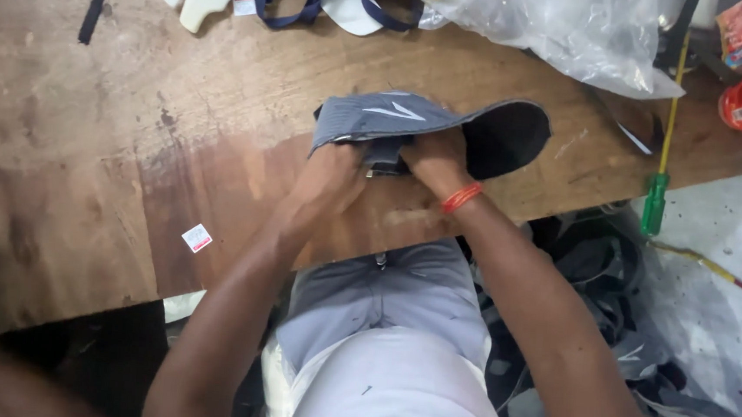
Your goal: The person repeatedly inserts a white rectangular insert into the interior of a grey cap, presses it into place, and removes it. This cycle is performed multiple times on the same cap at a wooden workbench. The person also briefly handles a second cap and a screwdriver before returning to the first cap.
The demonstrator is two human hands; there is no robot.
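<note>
Resting under both hands' fingers (366,160), grey cap (395,119)

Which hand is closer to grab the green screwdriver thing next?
The right hand, probably. It grips the grey striped cloth cap near its black brim, on the side where the green-handled tool hangs at the wooden table's edge. The left hand holds the cap farther away.

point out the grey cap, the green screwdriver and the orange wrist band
grey cap (377,117), head view, on its striped grey crown
green screwdriver (654,204), head view, on its green handle
orange wrist band (461,197), head view, on the band at the right wrist
</note>
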